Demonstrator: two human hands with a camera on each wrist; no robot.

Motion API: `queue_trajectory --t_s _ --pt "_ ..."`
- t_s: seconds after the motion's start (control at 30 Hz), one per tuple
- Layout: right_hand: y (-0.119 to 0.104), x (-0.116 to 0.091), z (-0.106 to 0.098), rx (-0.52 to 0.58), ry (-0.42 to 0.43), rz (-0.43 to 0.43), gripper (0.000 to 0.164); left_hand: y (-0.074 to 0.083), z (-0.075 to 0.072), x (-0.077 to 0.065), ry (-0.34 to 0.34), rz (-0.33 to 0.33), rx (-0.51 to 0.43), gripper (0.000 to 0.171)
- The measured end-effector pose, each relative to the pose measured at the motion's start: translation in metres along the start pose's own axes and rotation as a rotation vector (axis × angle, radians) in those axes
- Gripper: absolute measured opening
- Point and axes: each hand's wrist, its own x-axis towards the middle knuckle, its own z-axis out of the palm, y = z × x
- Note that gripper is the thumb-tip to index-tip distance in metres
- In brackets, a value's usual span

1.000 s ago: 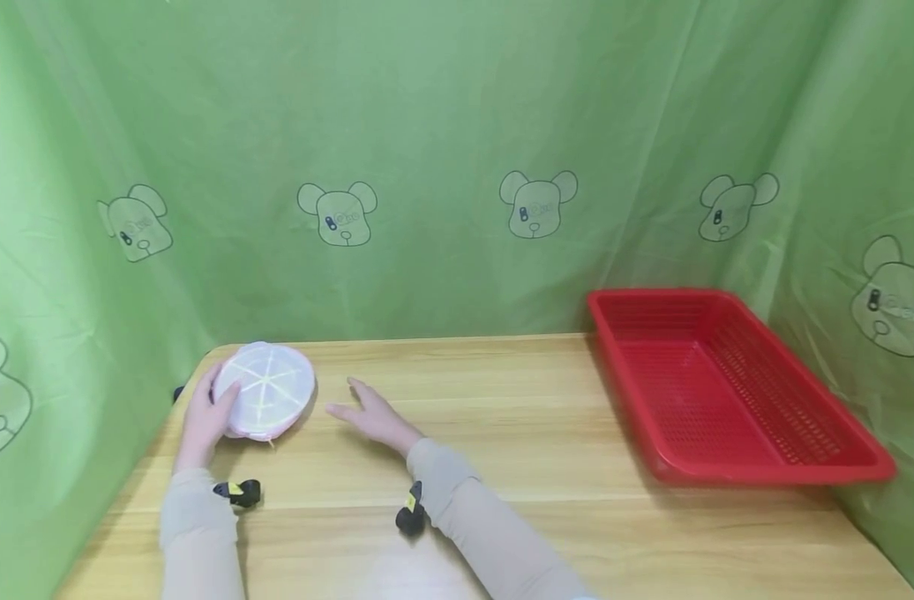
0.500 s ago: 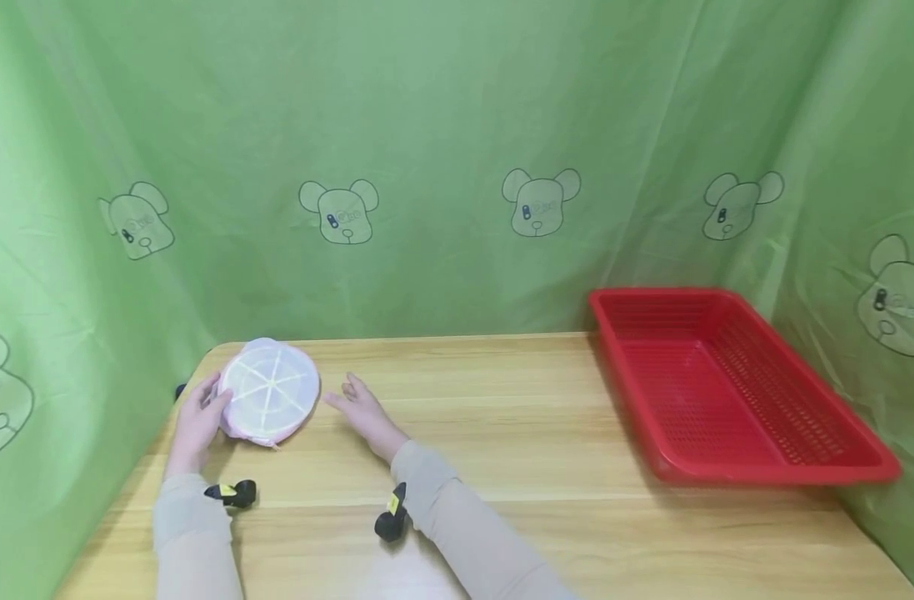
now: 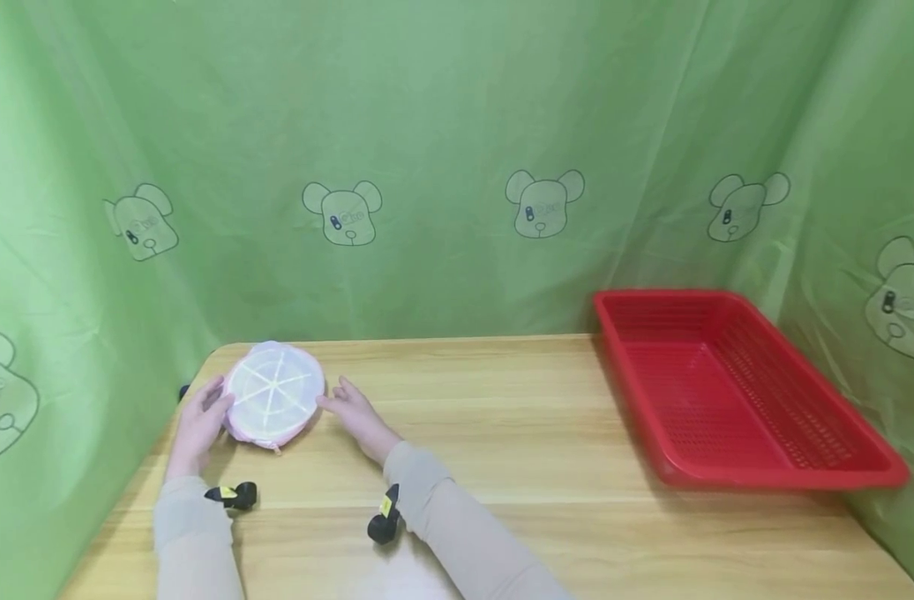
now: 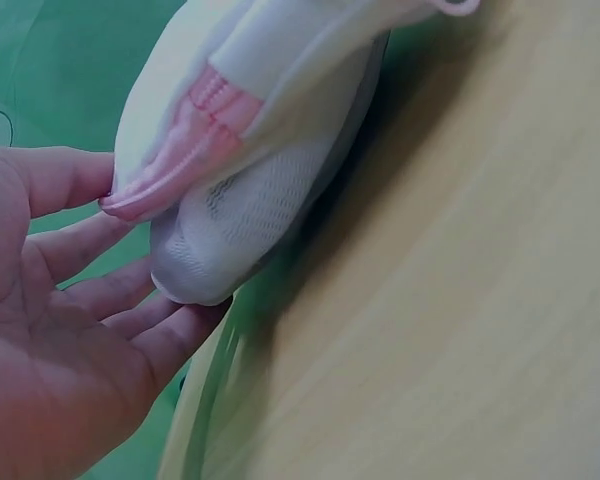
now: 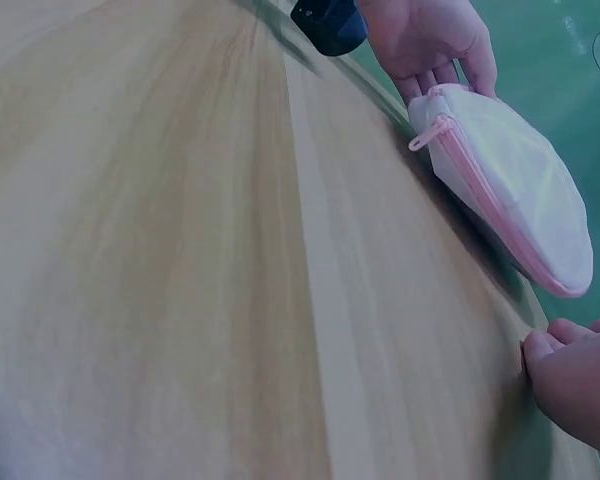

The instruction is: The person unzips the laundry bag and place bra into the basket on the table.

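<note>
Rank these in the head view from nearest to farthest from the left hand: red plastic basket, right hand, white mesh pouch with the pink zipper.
1. White mesh pouch with the pink zipper: just right of the left hand, touching it.
2. Right hand: on the pouch's other side.
3. Red plastic basket: far over on the right.

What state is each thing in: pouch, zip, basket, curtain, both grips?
Pouch: tilted, held at one edge; whether it touches the table is unclear.
Zip: looks closed along the side seen from the right wrist.
Basket: upright, open side up.
Curtain: hanging, creased.
Left grip: pinching the pouch's edge.
Right grip: close beside the pouch, not holding it.
</note>
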Motion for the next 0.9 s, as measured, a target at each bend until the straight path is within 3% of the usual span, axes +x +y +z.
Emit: queue_trajectory --t_s 0.4,0.73,0.9 --pt "0.004 0.000 0.005 0.080 0.018 -0.030 0.062 0.000 0.008 0.000 -0.086 0.007 0.095 0.069" --pt "0.006 -0.006 -0.004 0.134 0.057 -0.011 0.053 0.003 0.015 0.000 -0.128 0.047 0.048 0.070" --pt "0.007 -0.009 -0.012 0.187 0.056 0.000 0.053 0.005 0.021 0.002 -0.156 0.059 0.075 0.070"
